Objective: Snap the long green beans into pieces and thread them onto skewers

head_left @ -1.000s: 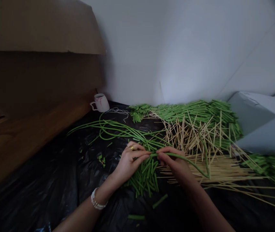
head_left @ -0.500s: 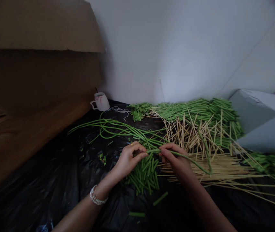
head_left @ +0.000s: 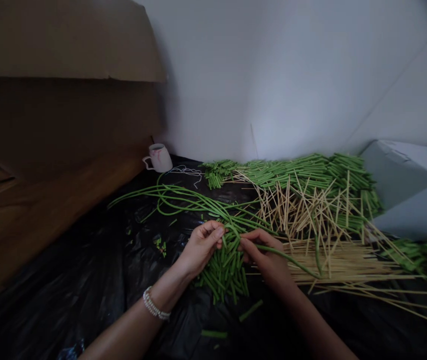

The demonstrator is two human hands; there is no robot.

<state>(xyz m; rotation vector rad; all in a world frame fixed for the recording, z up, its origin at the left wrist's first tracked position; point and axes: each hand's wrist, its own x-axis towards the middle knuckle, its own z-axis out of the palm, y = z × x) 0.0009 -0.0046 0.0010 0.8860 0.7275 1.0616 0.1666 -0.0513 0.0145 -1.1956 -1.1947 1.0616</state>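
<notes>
My left hand (head_left: 206, 243), with a beaded bracelet at the wrist, is closed in a pinch on one end of a long green stem. My right hand (head_left: 264, 252) pinches the same green stem (head_left: 292, 260) a short way along, and the rest of it trails off to the right and bends upward. Under my hands lies a pile of short cut green pieces (head_left: 224, 277). Several long green stems (head_left: 187, 197) stretch behind my hands to the left. To the right are thin pale sticks (head_left: 344, 257), some lying flat and some jumbled.
A white mug (head_left: 159, 158) stands at the back left near white string (head_left: 185, 171). Rows of cut green pieces (head_left: 296, 170) lie along the wall. A cardboard box (head_left: 67, 115) is at left, a white box (head_left: 408, 185) at right. Black plastic (head_left: 97, 280) covers the surface.
My hands have drawn slightly closer together, and the stretch of stem between them has bent upward. The stem's trailing part has shifted a little left and down.
</notes>
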